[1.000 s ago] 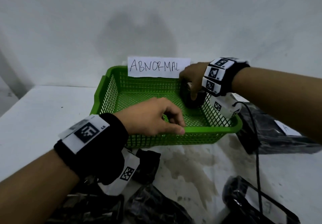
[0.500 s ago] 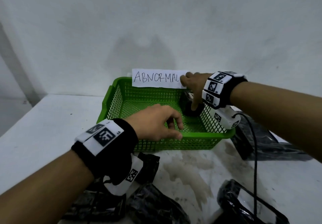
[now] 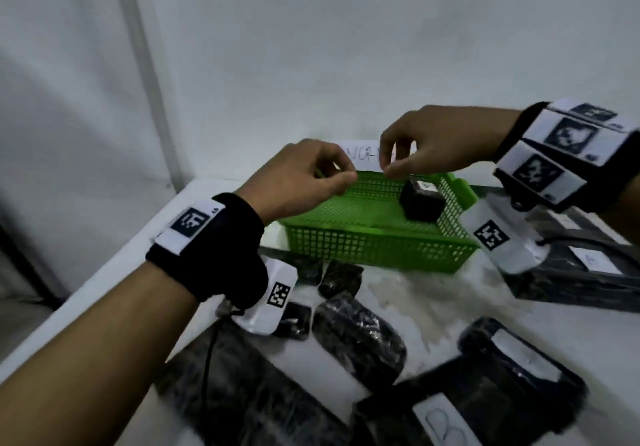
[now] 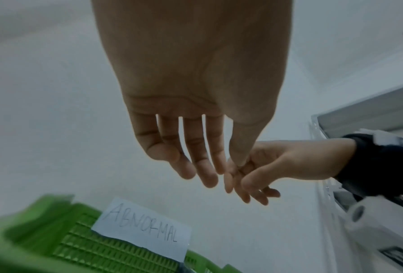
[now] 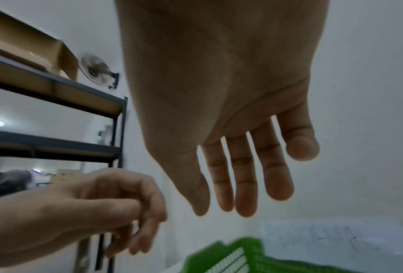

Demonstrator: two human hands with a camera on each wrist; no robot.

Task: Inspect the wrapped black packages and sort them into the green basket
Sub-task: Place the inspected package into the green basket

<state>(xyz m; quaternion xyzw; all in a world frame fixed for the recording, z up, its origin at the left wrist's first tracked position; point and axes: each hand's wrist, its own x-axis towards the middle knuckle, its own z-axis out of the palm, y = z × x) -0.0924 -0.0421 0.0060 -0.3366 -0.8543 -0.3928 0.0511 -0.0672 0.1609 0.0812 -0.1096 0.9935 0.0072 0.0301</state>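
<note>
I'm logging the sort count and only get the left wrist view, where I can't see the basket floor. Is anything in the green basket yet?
Observer: Yes. The head view shows one wrapped black package lying inside the green basket, in its far right corner.
Operator: Is the right hand carrying another one?
Observer: No. The right wrist view shows the right hand with a bare palm and fairly straight fingers, holding nothing.
Operator: Any left to sort?
Observer: Yes. In the head view several black packages lie on the table in front of the basket.
</note>
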